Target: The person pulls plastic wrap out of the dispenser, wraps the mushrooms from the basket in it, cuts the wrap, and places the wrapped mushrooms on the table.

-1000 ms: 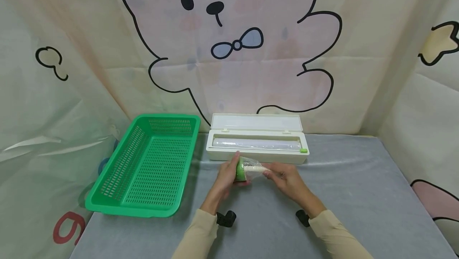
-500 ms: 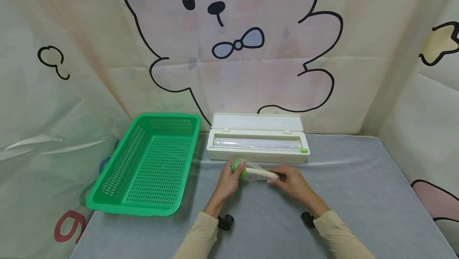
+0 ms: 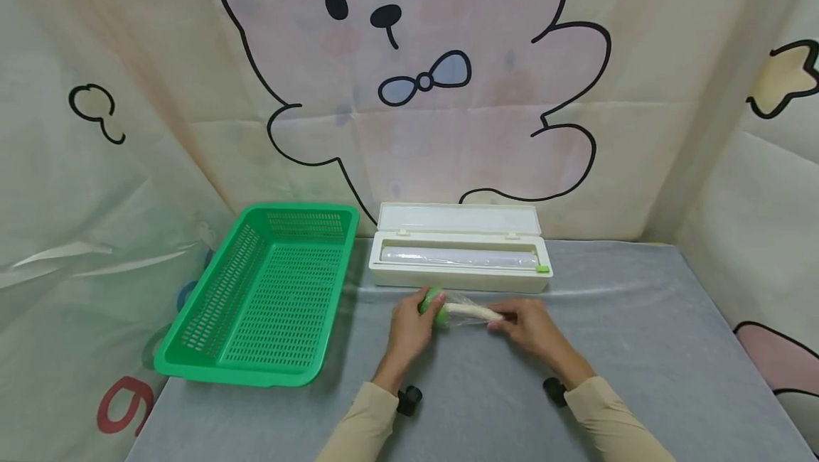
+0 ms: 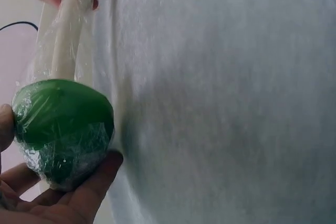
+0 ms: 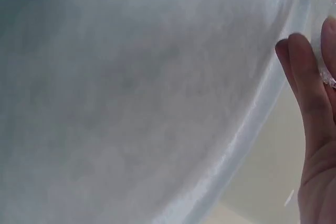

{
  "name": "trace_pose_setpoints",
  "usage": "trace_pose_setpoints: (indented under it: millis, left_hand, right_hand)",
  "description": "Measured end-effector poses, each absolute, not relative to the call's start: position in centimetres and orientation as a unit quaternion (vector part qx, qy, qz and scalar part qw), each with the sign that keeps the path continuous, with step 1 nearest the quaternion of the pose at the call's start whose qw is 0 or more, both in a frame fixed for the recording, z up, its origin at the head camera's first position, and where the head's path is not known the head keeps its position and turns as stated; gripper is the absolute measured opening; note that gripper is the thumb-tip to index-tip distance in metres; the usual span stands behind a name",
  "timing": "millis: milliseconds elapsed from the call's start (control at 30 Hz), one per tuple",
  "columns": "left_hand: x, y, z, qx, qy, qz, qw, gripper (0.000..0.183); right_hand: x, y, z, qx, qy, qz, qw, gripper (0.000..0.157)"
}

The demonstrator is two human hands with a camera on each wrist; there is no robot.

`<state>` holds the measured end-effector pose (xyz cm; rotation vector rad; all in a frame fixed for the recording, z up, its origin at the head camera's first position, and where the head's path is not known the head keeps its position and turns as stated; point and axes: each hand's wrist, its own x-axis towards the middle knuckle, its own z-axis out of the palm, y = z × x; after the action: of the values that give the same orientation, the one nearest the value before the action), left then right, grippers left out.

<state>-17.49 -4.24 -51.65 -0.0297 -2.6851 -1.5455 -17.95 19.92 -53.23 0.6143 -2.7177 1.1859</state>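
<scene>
Between both hands is an item with a rounded green head [image 4: 63,114] and a long white handle [image 3: 470,311], wrapped in clear plastic film; its exact kind I cannot tell. My left hand [image 3: 409,325] grips the green head, thumb on one side and fingers beneath, as the left wrist view shows. At the other end, my right hand [image 3: 527,323] pinches the tip of the white handle with the film around it. In the right wrist view, the thumb and fingers [image 5: 304,59] stand at the upper right edge, with only crinkled film between them.
Just behind the hands stands a white cling film dispenser [image 3: 461,281], lid [image 3: 457,218] raised, a film roll [image 3: 457,257] inside and a green slider [image 3: 542,269] at its right. To the left lies a green perforated basket [image 3: 269,377]. Grey cloth [image 3: 640,348] covers the table.
The item has turned in the hands, and more of its white handle shows. The right hand has moved right, toward the handle's tip. Dispenser and basket have stayed put.
</scene>
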Motion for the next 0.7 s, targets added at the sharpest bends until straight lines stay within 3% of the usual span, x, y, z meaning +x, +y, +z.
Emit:
trace_pose_setpoints:
  millis: [300,700]
  left_hand:
    - [-16.84,-3.96,-51.73,-0.026,-0.889,-0.457,0.01,0.066]
    - [-16.65,-4.47,-51.37,0.016,-0.876,-0.481,-0.033,0.07]
  right_hand:
    - [-17.81,19.94,-53.2,0.26,-0.91,0.319,0.04,0.025]
    - [-17.75,19.83,-53.5,0.25,-0.921,0.299,0.016,0.03]
